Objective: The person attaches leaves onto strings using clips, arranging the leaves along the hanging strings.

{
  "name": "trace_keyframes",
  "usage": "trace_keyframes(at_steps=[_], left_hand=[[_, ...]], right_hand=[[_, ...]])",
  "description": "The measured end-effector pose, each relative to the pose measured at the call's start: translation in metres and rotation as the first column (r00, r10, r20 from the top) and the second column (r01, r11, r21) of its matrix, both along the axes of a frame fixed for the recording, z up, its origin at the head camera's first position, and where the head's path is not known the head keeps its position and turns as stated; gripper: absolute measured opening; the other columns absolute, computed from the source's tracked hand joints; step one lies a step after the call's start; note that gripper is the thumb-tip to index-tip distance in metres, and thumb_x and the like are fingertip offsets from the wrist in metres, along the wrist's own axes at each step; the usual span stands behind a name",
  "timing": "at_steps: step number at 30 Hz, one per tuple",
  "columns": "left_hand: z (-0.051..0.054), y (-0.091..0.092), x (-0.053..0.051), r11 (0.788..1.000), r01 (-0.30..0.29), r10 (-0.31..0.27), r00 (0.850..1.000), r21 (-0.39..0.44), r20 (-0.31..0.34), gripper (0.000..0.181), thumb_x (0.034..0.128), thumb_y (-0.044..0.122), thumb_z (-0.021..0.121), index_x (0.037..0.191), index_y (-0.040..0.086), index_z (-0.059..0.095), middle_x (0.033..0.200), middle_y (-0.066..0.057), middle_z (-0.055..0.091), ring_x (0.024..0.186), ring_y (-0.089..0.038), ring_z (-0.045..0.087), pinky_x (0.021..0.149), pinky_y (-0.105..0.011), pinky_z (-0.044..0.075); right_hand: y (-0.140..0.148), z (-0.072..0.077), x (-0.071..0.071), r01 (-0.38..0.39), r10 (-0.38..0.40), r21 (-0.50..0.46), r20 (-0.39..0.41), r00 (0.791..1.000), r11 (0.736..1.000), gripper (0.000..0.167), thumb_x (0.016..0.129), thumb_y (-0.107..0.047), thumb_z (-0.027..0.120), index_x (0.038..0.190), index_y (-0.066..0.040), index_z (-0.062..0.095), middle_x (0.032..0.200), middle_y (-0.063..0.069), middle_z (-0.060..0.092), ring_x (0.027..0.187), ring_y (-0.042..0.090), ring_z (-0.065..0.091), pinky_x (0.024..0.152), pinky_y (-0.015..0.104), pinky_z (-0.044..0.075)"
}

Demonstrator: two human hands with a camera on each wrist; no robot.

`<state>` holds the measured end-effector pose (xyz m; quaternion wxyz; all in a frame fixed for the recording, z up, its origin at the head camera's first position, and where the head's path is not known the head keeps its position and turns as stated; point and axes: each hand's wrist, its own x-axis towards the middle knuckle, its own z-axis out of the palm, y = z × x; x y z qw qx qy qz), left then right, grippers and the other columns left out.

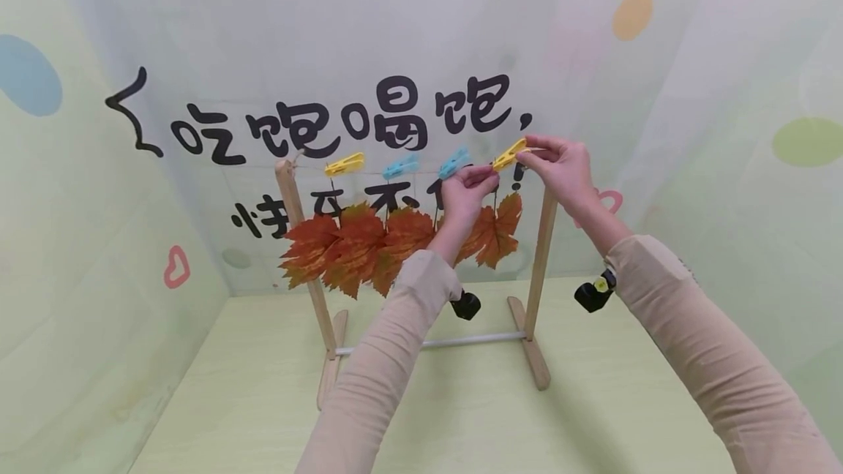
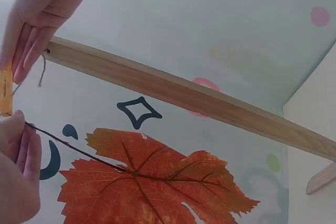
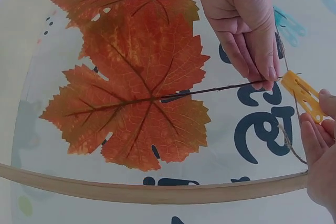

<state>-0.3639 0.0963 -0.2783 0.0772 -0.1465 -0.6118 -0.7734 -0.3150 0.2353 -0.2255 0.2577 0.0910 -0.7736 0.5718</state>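
Note:
My right hand (image 1: 566,172) pinches the handle end of a yellow clothespin (image 1: 509,154) near the right post. Its tip meets the twine (image 3: 282,38) and the stem end of a red-orange maple leaf (image 3: 142,98). With thumb and fingers, my left hand (image 1: 466,200) pinches that stem (image 3: 215,88) just below the clothespin. The leaf (image 2: 147,182) hangs down from the stem. Further left on the line sit another yellow clothespin (image 1: 345,164) and two blue clothespins (image 1: 402,166), with more maple leaves (image 1: 358,243) hanging beneath. My left forearm partly covers the leaves.
A wooden stand has a left post (image 1: 306,254), a right post (image 1: 541,262) and a white lower bar (image 1: 470,341), on a pale green tabletop (image 1: 487,415). Behind it hangs a printed backdrop (image 1: 296,35) with black characters. A loose twine end (image 2: 43,72) dangles by the right post.

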Motion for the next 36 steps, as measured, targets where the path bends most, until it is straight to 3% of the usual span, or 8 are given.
trace_keyframes(at_steps=[8,13,19,23,28,31,36], left_hand=[[-0.001,-0.004,0.013,0.997,-0.019,0.013,0.997,-0.074,-0.083,0.026,0.0773,0.002,0.069,0.103,-0.001,0.066,0.099,-0.013,0.067,0.088,-0.017,0.065,0.075,-0.023,0.052],[-0.002,-0.011,0.022,0.990,-0.037,0.022,0.993,-0.136,-0.114,0.027,0.0774,0.003,0.069,0.104,0.000,0.066,0.099,-0.011,0.067,0.089,-0.017,0.065,0.077,-0.023,0.051],[-0.006,-0.022,0.033,0.980,0.032,-0.054,0.993,-0.198,-0.106,0.028,0.0782,0.004,0.069,0.106,-0.001,0.065,0.100,-0.011,0.067,0.090,-0.018,0.064,0.079,-0.023,0.051],[-0.012,-0.033,0.039,0.962,0.067,-0.105,0.985,-0.264,-0.134,0.027,0.0791,0.005,0.068,0.105,-0.001,0.065,0.100,-0.011,0.067,0.090,-0.016,0.064,0.079,-0.021,0.050],[-0.024,-0.053,0.046,0.935,0.090,-0.155,0.974,-0.343,-0.167,0.028,0.0789,0.008,0.069,0.105,0.001,0.064,0.101,-0.010,0.067,0.090,-0.015,0.063,0.080,-0.021,0.049],[-0.033,-0.066,0.049,0.927,0.074,-0.150,0.972,-0.369,-0.182,0.027,0.0782,0.008,0.070,0.105,0.003,0.065,0.101,-0.010,0.067,0.090,-0.015,0.063,0.079,-0.022,0.050],[-0.048,-0.088,0.053,0.916,0.035,-0.118,0.976,-0.400,-0.185,0.027,0.0777,0.008,0.070,0.104,0.002,0.065,0.100,-0.010,0.067,0.089,-0.017,0.064,0.077,-0.023,0.051]], right_hand=[[0.000,0.001,0.001,0.030,-0.031,-0.017,-0.060,0.998,0.999,0.041,0.079,-0.013,0.070,0.114,0.004,0.060,0.113,0.016,0.062,0.083,0.001,0.063,0.077,0.017,0.049],[0.003,0.002,0.005,0.035,-0.039,-0.030,-0.112,0.993,0.999,0.038,0.078,-0.013,0.071,0.111,0.003,0.062,0.105,0.008,0.066,0.081,0.002,0.063,0.076,0.016,0.049],[0.012,-0.005,0.012,0.050,-0.048,0.012,-0.162,0.986,0.999,0.032,0.078,-0.011,0.071,0.107,0.001,0.063,0.093,-0.007,0.067,0.079,0.001,0.063,0.073,0.013,0.049],[0.018,-0.014,0.019,0.077,-0.064,0.084,-0.149,0.987,0.993,0.032,0.079,-0.012,0.070,0.108,0.000,0.063,0.091,-0.012,0.066,0.079,-0.001,0.061,0.071,0.011,0.047],[0.026,-0.032,0.025,0.078,-0.061,0.169,-0.104,0.993,0.983,0.036,0.080,-0.015,0.070,0.111,0.002,0.061,0.092,-0.011,0.065,0.082,-0.004,0.059,0.074,0.010,0.047],[0.030,-0.045,0.028,0.068,-0.051,0.205,-0.088,0.995,0.976,0.038,0.080,-0.015,0.069,0.111,0.004,0.060,0.093,-0.009,0.066,0.082,-0.005,0.058,0.074,0.010,0.047],[0.032,-0.065,0.039,0.017,-0.005,0.227,-0.052,0.999,0.974,0.035,0.082,-0.008,0.066,0.112,0.009,0.057,0.099,0.016,0.065,0.081,-0.007,0.057,0.073,0.008,0.046]])
